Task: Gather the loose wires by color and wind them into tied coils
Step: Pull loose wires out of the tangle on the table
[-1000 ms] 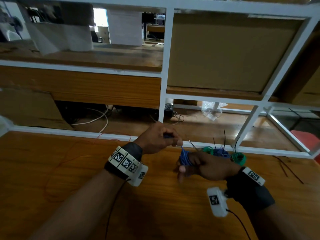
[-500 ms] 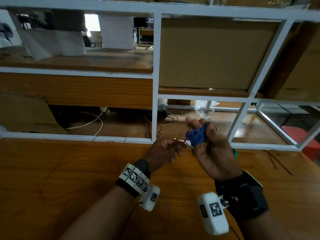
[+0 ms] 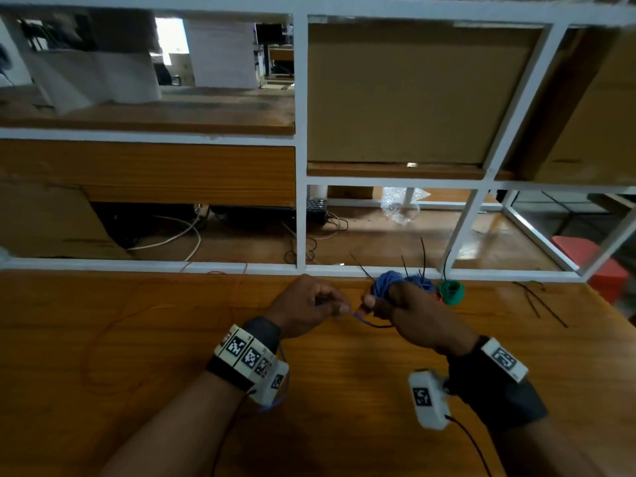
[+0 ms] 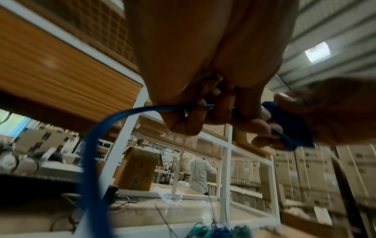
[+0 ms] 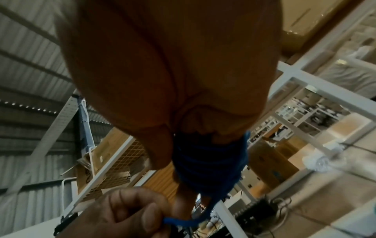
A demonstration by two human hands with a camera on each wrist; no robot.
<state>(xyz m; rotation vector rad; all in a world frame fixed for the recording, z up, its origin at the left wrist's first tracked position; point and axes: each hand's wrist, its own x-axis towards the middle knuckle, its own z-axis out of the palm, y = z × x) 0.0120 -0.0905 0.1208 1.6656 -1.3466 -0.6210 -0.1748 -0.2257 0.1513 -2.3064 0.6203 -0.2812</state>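
Just above the wooden table (image 3: 103, 390), the left hand (image 3: 306, 309) pinches the loose end of a thin blue wire (image 3: 359, 318) in curled fingers; its slack loops back past the wrist. The right hand (image 3: 409, 304), just beside it, has a thick blue coil (image 3: 387, 282) wound round its fingers, the strands bunched and overlapping. Behind it, on the table's far edge, sit another blue coil (image 3: 421, 282) and a green coil (image 3: 451, 291), with thin black ties sticking up. A faint red wire (image 3: 113, 325) trails across the left side, before the white shelf frame (image 3: 301, 201).
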